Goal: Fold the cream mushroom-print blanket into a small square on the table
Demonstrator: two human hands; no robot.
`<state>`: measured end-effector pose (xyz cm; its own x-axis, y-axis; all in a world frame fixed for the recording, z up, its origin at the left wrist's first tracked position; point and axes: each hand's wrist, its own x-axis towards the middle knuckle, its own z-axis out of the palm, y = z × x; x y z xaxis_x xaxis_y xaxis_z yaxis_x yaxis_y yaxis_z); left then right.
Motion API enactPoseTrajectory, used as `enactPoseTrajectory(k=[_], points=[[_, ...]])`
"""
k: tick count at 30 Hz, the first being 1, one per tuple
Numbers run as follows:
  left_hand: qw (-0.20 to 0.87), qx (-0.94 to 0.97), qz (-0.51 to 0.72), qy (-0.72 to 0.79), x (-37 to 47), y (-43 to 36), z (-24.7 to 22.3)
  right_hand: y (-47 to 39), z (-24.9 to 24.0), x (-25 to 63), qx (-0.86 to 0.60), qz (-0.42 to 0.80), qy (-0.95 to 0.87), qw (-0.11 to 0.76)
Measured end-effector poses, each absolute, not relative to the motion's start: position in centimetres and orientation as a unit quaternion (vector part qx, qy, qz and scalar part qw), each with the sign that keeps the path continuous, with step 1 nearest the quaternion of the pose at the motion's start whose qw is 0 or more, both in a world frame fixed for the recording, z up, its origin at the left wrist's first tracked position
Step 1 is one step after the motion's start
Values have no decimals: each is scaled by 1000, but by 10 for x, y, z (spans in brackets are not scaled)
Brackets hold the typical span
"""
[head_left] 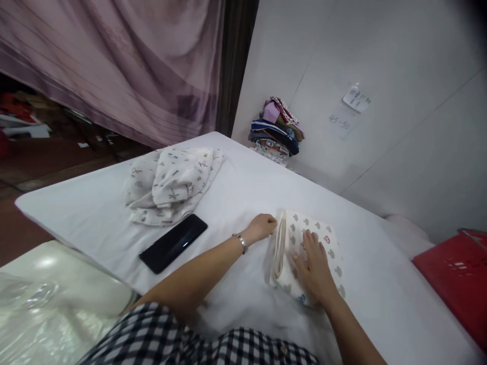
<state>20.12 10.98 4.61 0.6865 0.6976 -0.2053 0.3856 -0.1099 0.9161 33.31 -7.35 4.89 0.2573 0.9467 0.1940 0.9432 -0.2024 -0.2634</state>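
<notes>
A white cloth with grey mushroom-like shapes and small red and blue marks lies folded in a thick stack of layers on the white table. My right hand rests flat on its top, fingers stretched out. Close beside the folded left edge is my left hand, its fingers curled together; whether anything is between them is hidden. A silver bracelet circles my left wrist. To the left lies a black smartphone, next to a loosely crumpled white cloth with small brown and grey prints.
A pile of folded clothes stands at the table's far corner, against the grey wall with handwritten paper. A pink curtain hangs at back left. A red bag-like object is at right, clear plastic at lower left.
</notes>
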Motion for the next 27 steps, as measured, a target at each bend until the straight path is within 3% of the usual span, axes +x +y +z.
enactPoseTrajectory(k=[4,8,17,24,27], points=[[523,739,155,395,240,123,42,-65,28,334,-789,31,-604,113],[509,745,186,389,261,121,35,-68,19,335,-790,47,-598,130],[543,728,245,340,266,111,29,-25,63,355,-824,123,-424,355],[572,711,257,319,267,114,25,34,66,376,-859,88,-444,238],[582,680,243,374,266,120,20,36,50,389,-857,93,-424,280]])
